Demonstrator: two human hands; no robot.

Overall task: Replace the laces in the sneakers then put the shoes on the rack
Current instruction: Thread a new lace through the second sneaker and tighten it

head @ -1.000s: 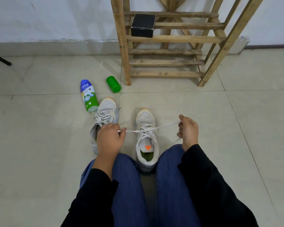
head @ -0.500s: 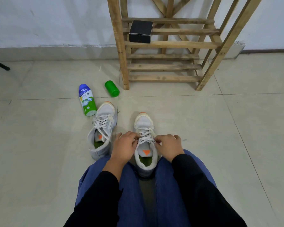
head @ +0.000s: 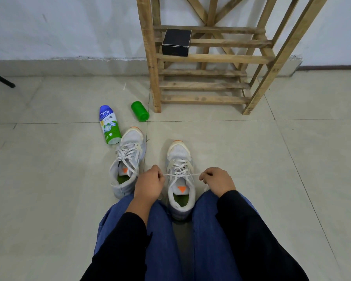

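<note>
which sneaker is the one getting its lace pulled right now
The sneaker between the knees: the left hand and right hand pinch its lace, stretched taut across it. The other sneaker, beside the blue-and-green bottle, is untouched.

1. Left sleeve (head: pixel 118 250), at 7 o'clock: plain black cloth, its cuff ending partway up the forearm.
2. Right sleeve (head: pixel 251 240), at 5 o'clock: the same loose black cloth, its cuff at the wrist.
3. Trousers (head: pixel 162 240), at 6 o'clock: blue, denim-like, lightly creased.
4. Left hand (head: pixel 149 184) and right hand (head: pixel 218 182): bare.
</note>
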